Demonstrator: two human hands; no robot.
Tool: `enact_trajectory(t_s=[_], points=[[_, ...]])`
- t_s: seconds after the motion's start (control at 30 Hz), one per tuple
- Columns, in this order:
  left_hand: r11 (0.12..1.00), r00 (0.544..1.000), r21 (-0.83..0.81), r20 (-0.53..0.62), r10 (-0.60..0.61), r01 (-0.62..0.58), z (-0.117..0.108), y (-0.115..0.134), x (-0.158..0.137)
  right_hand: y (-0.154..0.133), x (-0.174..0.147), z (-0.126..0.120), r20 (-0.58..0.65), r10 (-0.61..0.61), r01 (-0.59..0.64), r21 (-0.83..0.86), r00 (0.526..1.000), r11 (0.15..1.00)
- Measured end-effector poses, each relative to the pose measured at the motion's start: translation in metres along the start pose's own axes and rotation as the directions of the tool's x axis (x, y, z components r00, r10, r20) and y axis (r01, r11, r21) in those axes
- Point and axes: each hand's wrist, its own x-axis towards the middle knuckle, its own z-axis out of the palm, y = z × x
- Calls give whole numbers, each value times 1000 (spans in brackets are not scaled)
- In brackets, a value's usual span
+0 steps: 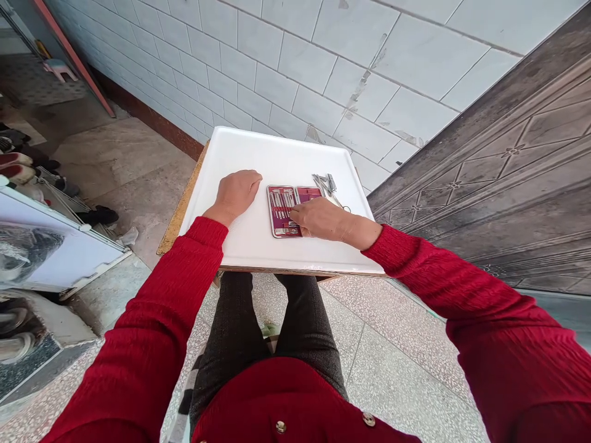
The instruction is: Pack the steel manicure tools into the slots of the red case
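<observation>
A manicure set case (272, 215) lies unfolded on a white tray (240, 147), with several slim metal tools in its left half. My right hand (321, 218) covers much of the right half. Its fingers are pinched together over the lower middle of the case, and what is between them is hidden. To the left of the case, my left hand (237, 192) rests on the tray as a loose fist, apart from the case. Beyond my right hand lie several loose metal tools (327, 183), with a pair of scissors (346, 208) partly hidden by that hand.
The tray sits on a wooden-edged table (178, 221) against a tiled wall (258, 49). A patterned dark panel (489, 166) stands close on the right. At left are a shoe rack (60, 191) with shoes and, farther back, a small stool (61, 69).
</observation>
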Motion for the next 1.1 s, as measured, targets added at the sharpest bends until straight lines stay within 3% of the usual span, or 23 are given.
enact_trajectory(t_s=[0.17,0.5,0.83,1.1], points=[[1000,999,2,34,-17,17,-2,3,1,1,0,2,-6,42,-42,2,999,999],[999,1000,-34,3,5,-5,0,-1,0,-1,-1,-2,49,-20,24,-76,999,997],[999,998,-14,55,-35,36,-4,3,0,-1,1,-7,66,43,-39,-56,997,998],[1000,1000,-12,8,-9,9,-1,0,0,-2,0,0,-1,6,-6,-88,1000,996]])
